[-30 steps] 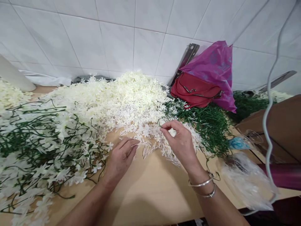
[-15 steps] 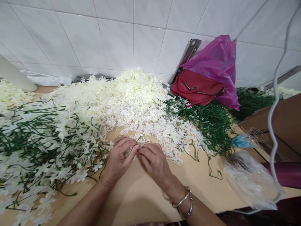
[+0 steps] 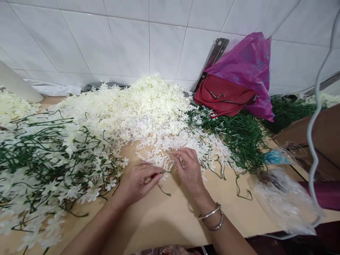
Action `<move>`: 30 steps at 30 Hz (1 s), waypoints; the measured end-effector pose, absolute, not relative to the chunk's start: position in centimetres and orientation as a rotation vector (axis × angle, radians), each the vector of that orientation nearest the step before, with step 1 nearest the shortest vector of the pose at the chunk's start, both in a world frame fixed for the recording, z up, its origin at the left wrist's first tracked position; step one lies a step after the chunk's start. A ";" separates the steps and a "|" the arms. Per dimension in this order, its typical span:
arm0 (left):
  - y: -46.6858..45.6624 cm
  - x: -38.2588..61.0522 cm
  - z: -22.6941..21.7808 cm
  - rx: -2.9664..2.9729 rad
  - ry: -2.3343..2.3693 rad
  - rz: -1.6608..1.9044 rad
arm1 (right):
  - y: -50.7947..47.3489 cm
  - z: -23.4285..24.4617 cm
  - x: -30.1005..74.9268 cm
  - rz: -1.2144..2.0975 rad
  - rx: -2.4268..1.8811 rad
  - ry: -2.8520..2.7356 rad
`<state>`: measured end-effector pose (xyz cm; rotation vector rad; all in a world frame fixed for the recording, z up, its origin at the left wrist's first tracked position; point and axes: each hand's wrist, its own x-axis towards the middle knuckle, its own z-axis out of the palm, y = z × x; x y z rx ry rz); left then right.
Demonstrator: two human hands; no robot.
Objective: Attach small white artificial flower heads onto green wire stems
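Peeking in at the bottom edge, a strip of patterned cloth (image 3: 164, 250) is sitting nearest, and two bare forearms are reaching past it over the pale wooden surface (image 3: 159, 223). Silvery bangles (image 3: 212, 213) are circling the right wrist. Off to the right, a crumpled clear plastic bag (image 3: 287, 209) is lying on the surface, and a bent loose stem (image 3: 244, 197) is resting between it and the right arm.

The left hand (image 3: 139, 180) is pinching a thin green stem (image 3: 165, 192) between thumb and fingers, its grip closed; one end of the stem is hanging out below the fingertips, just above the bare wood. The right hand (image 3: 188, 170) is hovering just beside, thumb and forefinger close together near scattered white pieces (image 3: 159, 156); whether its grip is holding anything, I cannot tell.

To the left, a broad tangle of white flowers on green stems (image 3: 53, 152) is spreading over the surface, well filled and loose. Beyond the hands, a heap of creamy blossoms (image 3: 154, 99) is rising towards the wall, with a dark green mound of stems (image 3: 244, 138) lying to its right. Behind that mound, a red handbag (image 3: 228, 95) is leaning against a purple plastic bag (image 3: 247, 71). Farthest off, white tiles (image 3: 127, 42) are covering the wall.
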<state>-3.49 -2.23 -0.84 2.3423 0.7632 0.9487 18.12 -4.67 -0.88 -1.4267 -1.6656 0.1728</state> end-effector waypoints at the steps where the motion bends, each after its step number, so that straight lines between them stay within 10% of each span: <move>1: -2.4 -3.5 -0.6 2.446 0.704 0.888 | -4.7 -1.0 18.1 0.179 -1.435 -1.706; 30: 2.8 1.6 0.1 2.133 1.503 1.009 | -4.6 -0.7 18.5 0.268 -1.485 -1.454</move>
